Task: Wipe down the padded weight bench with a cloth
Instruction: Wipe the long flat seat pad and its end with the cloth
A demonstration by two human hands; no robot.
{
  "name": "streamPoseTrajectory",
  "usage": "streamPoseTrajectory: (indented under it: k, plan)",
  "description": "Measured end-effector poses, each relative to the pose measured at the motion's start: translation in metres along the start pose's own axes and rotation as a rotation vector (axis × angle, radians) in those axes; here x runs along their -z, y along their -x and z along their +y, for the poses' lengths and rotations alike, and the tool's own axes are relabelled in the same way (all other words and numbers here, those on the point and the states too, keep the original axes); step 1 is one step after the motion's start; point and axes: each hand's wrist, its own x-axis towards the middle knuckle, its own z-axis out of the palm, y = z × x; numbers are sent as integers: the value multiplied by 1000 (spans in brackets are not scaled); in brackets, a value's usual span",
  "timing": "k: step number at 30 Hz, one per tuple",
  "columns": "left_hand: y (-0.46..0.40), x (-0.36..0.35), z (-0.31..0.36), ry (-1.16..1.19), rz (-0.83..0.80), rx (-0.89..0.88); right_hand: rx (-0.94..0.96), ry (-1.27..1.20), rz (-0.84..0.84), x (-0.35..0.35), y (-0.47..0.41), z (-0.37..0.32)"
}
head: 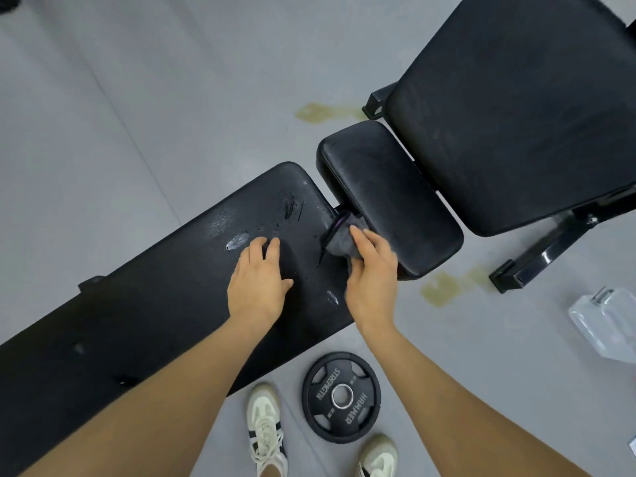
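Left hand (258, 280) spread flat on scuffed bench pad (165, 290) — right hand (370, 270) pinching grey cloth (339, 241); grey floor (137, 108) stained.

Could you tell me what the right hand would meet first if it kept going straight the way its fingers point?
Probably the small seat pad: the right hand, gripping the cloth, points up and slightly left toward the pad's near edge, though depth is hard to judge.

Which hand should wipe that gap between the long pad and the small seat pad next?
Right. The right hand already grips the cloth at the gap, while the left hand lies flat and empty on the long pad.
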Motion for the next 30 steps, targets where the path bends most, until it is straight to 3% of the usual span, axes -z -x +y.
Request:
streamPoseTrajectory:
  k: [5,9,16,19,25,30]
  plan:
    - [-3,-10,-23,16,-5,24,147,337,-180,-20,5,18]
    - [-4,-16,-33,77,-11,3,165,323,-157,-28,-9,19]
    - [-8,-19,-35,70,0,-9,385,416,-249,-81,-125,-43]
    - [-7,-18,-33,60,-9,-1,404,365,-271,-72,-118,-38]
    - [-8,-16,-30,31,-32,9,265,353,-318,-17,-49,22]
    - [-8,-19,-30,-18,-18,4,355,420,-311,-48,-94,-4]
